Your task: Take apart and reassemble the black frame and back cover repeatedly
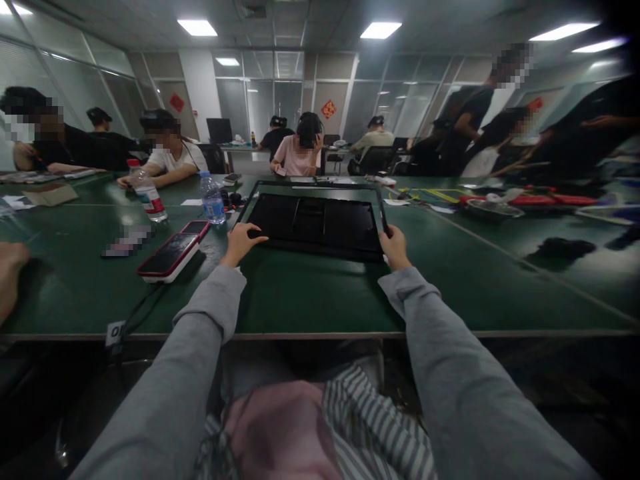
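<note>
A thin black rectangular frame (384, 215) lies around and partly over a black panel (345, 225) on the green table. My left hand (241, 243) is at the near left corner, thumb and fingers curved round the edge there; whether it grips the frame or the panel is hard to tell. On the right side, my right hand (397, 248) is closed on the frame near its front right corner. Two upright strips run across the middle of the panel. The far side of the frame stands beyond the panel's far edge.
On the green table (320, 300), left, are a phone on a white and red device (173, 253) with a cable, a blue-capped bottle (213, 200) and a red-capped bottle (147, 193). Another person's hand (11, 273) rests far left. Tools and a tray (493, 208) lie right.
</note>
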`<state>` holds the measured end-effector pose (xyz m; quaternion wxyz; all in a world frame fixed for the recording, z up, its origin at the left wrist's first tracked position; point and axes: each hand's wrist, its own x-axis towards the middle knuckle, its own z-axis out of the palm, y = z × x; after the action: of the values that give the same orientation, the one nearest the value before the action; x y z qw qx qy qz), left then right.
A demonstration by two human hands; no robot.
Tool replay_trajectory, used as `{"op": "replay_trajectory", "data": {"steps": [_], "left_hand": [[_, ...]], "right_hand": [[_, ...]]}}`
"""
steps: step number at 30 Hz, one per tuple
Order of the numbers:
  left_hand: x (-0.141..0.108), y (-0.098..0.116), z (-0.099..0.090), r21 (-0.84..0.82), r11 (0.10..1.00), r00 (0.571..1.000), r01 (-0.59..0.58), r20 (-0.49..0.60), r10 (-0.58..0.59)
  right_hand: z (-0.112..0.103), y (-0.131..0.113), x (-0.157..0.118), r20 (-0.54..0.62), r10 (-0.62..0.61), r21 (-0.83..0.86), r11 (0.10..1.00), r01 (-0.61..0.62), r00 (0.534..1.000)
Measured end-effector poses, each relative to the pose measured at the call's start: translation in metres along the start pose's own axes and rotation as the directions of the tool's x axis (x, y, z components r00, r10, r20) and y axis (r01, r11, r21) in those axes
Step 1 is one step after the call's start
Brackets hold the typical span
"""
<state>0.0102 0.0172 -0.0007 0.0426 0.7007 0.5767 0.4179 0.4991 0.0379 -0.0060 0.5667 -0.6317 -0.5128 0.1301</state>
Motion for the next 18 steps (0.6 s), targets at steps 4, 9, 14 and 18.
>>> {"op": "replay_trajectory", "data": {"steps": [4, 9, 14, 18], "left_hand": [[-0.004, -0.006, 0.001, 0.068, 0.997, 0.998, 0.032, 0.051, -0.035], [-0.008, -0.003, 0.000, 0.113, 0.994, 0.995, 0.013, 0.093, -0.023], [-0.010, -0.001, 0.003, 0.173, 0.985, 0.989, 0.000, 0.146, -0.025], [-0.009, -0.002, 0.006, 0.198, 0.980, 0.989, -0.018, 0.150, -0.012]], "right_hand": [[0.016, 0.000, -0.011, -0.024, -0.092, -0.219, 0.972, 0.085, 0.995], [0.018, 0.002, -0.016, -0.037, -0.073, -0.323, 0.945, 0.057, 0.997], [0.018, 0.010, -0.018, -0.024, -0.074, -0.373, 0.926, 0.059, 0.997], [0.018, 0.015, -0.016, 0.002, -0.029, -0.388, 0.921, 0.028, 1.000]]}}
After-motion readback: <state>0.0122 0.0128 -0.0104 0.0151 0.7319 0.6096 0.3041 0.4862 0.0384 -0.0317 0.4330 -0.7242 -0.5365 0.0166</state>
